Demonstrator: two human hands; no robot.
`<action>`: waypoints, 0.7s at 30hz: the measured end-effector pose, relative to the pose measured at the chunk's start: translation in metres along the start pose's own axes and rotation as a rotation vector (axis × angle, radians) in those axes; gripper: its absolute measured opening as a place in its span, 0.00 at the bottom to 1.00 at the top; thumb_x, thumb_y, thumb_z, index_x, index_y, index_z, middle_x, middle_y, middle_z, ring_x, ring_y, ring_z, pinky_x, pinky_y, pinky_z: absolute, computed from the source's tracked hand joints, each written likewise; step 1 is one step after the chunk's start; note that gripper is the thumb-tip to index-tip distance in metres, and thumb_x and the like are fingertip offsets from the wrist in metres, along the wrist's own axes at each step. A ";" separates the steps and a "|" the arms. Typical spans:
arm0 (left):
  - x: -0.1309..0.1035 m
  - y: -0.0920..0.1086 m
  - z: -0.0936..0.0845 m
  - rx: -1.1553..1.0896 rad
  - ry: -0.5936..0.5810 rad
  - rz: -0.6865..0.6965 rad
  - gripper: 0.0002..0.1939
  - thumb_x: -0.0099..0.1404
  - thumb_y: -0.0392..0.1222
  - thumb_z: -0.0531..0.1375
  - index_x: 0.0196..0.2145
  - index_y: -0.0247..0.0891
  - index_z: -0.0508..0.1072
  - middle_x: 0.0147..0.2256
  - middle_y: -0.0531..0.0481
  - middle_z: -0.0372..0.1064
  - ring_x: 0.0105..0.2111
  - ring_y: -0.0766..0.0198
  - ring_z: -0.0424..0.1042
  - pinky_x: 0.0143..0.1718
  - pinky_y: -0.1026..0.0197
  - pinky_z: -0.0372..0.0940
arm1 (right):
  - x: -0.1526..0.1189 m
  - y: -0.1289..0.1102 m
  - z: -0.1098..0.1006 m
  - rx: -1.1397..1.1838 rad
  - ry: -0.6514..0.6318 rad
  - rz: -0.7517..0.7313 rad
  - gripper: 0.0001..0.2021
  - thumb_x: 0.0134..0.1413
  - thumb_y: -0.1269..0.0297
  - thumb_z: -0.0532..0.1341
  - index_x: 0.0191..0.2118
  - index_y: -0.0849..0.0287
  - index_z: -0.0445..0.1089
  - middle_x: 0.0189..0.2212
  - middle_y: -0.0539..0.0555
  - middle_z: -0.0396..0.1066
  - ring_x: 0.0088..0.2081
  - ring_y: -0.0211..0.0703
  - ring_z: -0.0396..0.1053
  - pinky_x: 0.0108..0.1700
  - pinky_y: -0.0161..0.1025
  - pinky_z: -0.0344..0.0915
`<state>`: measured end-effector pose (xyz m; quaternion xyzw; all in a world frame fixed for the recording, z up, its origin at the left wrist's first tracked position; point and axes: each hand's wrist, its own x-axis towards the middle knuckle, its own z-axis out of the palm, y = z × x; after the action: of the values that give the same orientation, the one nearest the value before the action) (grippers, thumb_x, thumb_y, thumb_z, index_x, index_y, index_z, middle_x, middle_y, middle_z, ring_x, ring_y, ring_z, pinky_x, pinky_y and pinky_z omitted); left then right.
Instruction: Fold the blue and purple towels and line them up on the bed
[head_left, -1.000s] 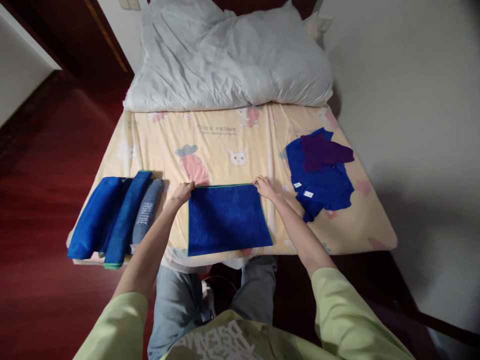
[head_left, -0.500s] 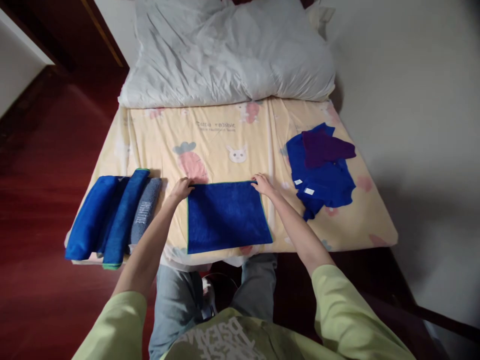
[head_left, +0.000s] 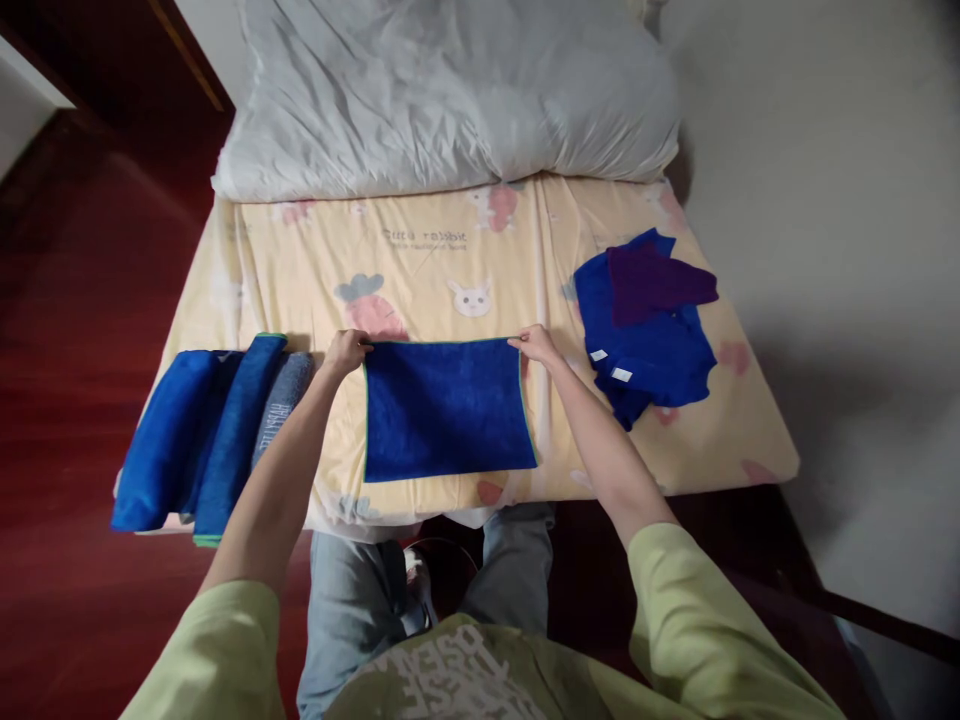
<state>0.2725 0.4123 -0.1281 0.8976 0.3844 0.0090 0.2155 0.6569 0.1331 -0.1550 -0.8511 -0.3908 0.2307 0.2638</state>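
A blue towel (head_left: 450, 410) with thin green edging lies spread as a rectangle on the bed (head_left: 427, 290), close to its near edge. My left hand (head_left: 348, 351) pinches the towel's far left corner. At the far right corner, my right hand (head_left: 535, 345) has its fingers closed on the edge. The far edge is stretched between both hands. Left of my left forearm lie rolled or folded towels: a bright blue one (head_left: 165, 440), a green-trimmed blue one (head_left: 240, 435) and a grey one with lettering (head_left: 281, 400), partly covered by my forearm.
On the bed's right side lies a crumpled heap of blue cloth (head_left: 649, 355) with white tags, topped by a purple cloth (head_left: 656, 285). A bulky white quilt (head_left: 450, 100) covers the far end. A wall (head_left: 840, 250) stands to the right.
Both hands have moved slightly away from me, drawing the blue towel further from the bed's near edge. The view has shifted a little.
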 end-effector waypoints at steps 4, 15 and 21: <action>0.006 0.015 -0.001 -0.005 0.136 -0.062 0.14 0.66 0.36 0.57 0.44 0.31 0.80 0.41 0.37 0.77 0.45 0.52 0.74 0.51 0.52 0.66 | 0.000 -0.015 0.010 -0.053 0.158 0.031 0.10 0.60 0.63 0.62 0.37 0.65 0.79 0.30 0.58 0.77 0.37 0.47 0.74 0.43 0.39 0.70; -0.097 0.138 0.113 0.010 0.199 0.269 0.29 0.75 0.48 0.49 0.68 0.33 0.63 0.71 0.37 0.50 0.73 0.44 0.45 0.71 0.38 0.43 | -0.115 -0.095 0.117 -0.301 0.103 -0.451 0.25 0.73 0.60 0.49 0.70 0.60 0.60 0.73 0.60 0.51 0.74 0.54 0.46 0.74 0.58 0.44; -0.136 0.130 0.128 -0.001 0.255 0.272 0.29 0.77 0.46 0.46 0.69 0.32 0.61 0.72 0.37 0.47 0.73 0.48 0.43 0.72 0.40 0.43 | -0.152 -0.087 0.129 -0.268 0.123 -0.438 0.26 0.73 0.62 0.47 0.72 0.62 0.56 0.74 0.59 0.48 0.75 0.50 0.41 0.76 0.58 0.40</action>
<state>0.2892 0.1903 -0.1724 0.9328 0.2835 0.1518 0.1625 0.4433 0.0964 -0.1691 -0.7859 -0.5763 0.0621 0.2154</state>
